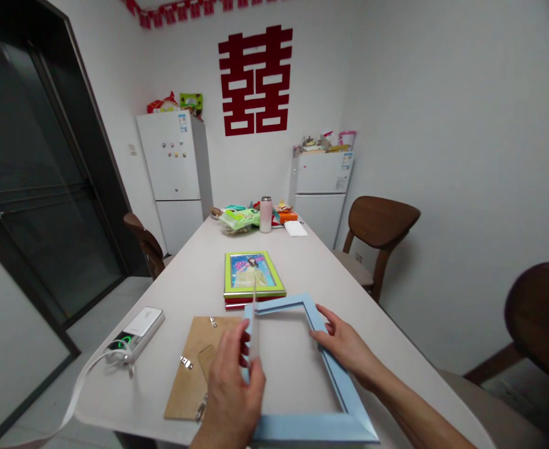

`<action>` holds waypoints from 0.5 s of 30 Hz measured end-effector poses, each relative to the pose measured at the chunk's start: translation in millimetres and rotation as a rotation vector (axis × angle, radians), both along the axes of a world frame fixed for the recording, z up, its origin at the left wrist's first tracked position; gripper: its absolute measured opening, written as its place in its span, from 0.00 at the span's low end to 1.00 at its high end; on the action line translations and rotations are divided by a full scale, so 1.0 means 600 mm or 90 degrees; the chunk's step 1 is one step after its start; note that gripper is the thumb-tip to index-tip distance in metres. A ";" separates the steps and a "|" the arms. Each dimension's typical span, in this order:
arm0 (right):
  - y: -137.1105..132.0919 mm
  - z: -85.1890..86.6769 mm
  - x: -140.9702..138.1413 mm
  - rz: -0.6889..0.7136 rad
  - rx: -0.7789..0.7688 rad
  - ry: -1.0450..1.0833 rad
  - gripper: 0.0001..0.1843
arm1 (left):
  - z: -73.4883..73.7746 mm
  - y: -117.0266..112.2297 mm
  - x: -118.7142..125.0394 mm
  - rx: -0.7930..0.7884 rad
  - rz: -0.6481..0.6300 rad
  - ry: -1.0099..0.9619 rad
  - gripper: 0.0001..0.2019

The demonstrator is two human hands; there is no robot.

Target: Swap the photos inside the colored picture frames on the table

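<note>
A light blue picture frame [314, 428] lies near the front of the table, its middle open to the tabletop. My right hand [342, 343] grips its right side, thumb inside and fingers on the outer edge. Between the thumb and fingers of my left hand [233, 380] is a thin clear pane [254, 330], seen almost edge-on and standing up at the frame's left side. Partly behind my left hand rests a brown backing board [178, 396] with metal clips. Beyond the blue frame, a green picture frame [229, 274] with a picture of a figure in a dress sits on a red one [236, 305].
A power bank [136, 330] with a white cable sits at the table's left edge. Toward the far end stand a pink bottle [266, 215] and green packages [239, 219]. Wooden chairs [382, 221] flank the table, with two white fridges [169, 159] behind.
</note>
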State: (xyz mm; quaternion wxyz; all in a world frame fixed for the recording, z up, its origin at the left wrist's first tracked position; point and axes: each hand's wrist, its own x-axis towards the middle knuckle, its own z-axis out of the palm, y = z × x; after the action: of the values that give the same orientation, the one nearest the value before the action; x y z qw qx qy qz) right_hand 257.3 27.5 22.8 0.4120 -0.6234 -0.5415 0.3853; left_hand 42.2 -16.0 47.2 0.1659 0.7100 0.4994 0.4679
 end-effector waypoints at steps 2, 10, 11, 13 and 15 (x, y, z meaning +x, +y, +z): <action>0.009 -0.022 0.010 -0.033 0.021 -0.142 0.31 | -0.011 0.003 -0.042 -0.043 0.080 -0.034 0.20; 0.010 -0.052 0.011 -0.059 0.041 -0.453 0.27 | -0.088 -0.007 -0.117 -0.139 0.130 0.108 0.16; 0.009 -0.053 0.010 -0.063 0.038 -0.470 0.27 | -0.093 -0.008 -0.118 -0.129 0.133 0.141 0.15; 0.008 -0.055 0.010 -0.063 0.039 -0.498 0.26 | -0.097 -0.009 -0.118 -0.113 0.140 0.200 0.15; 0.007 -0.056 0.011 -0.059 0.042 -0.520 0.25 | -0.096 -0.010 -0.118 -0.106 0.146 0.245 0.13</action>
State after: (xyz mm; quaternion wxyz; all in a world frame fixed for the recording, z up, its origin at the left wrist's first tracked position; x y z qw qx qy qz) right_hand 263.9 32.0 -10.5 0.2002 -0.7351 -0.6439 0.0695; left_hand -28.3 -22.0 -10.7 0.0710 0.7086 0.6363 0.2968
